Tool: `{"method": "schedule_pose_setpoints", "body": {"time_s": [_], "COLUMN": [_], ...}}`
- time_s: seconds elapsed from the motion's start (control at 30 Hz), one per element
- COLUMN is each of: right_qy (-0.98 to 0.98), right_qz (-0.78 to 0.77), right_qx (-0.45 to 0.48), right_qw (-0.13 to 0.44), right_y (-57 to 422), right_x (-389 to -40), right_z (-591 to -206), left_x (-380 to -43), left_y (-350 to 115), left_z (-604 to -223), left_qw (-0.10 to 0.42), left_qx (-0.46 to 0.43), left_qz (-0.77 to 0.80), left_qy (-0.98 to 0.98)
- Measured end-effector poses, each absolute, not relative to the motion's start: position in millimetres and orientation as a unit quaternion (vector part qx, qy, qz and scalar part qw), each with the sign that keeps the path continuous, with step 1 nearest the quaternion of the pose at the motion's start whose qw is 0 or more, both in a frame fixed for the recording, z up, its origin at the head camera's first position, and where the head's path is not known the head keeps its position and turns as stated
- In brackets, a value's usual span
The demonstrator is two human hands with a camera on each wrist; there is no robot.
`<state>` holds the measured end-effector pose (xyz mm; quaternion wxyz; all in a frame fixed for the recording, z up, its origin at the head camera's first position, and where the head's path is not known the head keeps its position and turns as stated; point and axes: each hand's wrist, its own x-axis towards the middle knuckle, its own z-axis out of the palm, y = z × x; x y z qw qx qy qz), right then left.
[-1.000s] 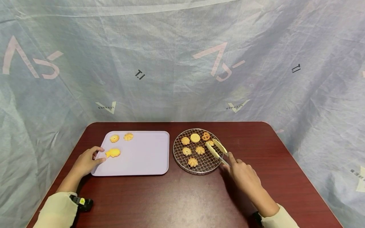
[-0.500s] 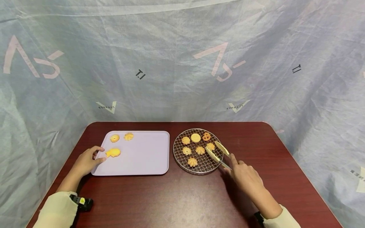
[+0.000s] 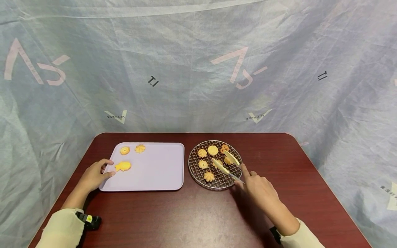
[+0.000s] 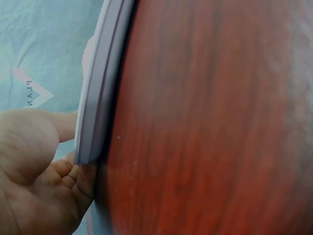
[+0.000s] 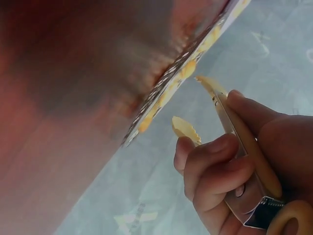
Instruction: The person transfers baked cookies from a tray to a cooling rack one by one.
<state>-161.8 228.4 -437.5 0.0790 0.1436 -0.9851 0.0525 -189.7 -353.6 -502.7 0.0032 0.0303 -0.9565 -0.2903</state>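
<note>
My left hand [image 3: 93, 175] grips the left edge of a pale lilac tray [image 3: 158, 168], thumb on its rim. A fish-shaped cookie [image 3: 124, 166], a ring cookie [image 3: 124, 150] and a flower cookie [image 3: 140, 148] lie on it. In my right hand [image 3: 262, 191] are cream-tipped tongs [image 5: 254, 152], spread apart over the round wire rack [image 3: 222, 176]. Their tips hang above the cookies with nothing between them in the right wrist view. From the head, one tip overlaps the middle flower cookie [image 3: 221, 162], while the other covers part of the right flower cookie [image 3: 227, 161] and reaches the pretzel [image 3: 224, 147].
Also on the rack are a round yellow cookie [image 3: 212, 150], a swirl cookie [image 3: 202, 153], a holed cookie [image 3: 203, 164] and a front flower cookie [image 3: 209, 176]. Tray and rack stand side by side on a dark red wooden table [image 3: 186, 217], with grey cloth [image 3: 186, 86] behind.
The tongs first drew back from the right flower cookie, then shifted left over the rack with my right hand. My left hand and the tray stayed put.
</note>
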Motion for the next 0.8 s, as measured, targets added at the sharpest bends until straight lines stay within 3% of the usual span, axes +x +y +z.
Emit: {"method": "schedule_pose_setpoints", "body": {"time_s": [0.3, 0.8], "right_qy": [-0.980, -0.965], "right_qz": [0.060, 0.079], "right_qx": [0.185, 0.244], "right_qw": [0.047, 0.045], "right_y": [191, 129], "right_x": [-174, -193], "right_z": [-440, -442], "left_x": [-188, -189], "left_y": [-354, -353], "left_z": [-502, -501], "left_qw": [0.002, 0.005], "left_qx": [0.027, 0.028], "left_qz": [-0.288, -0.292], "left_qy": [-0.957, -0.956]}}
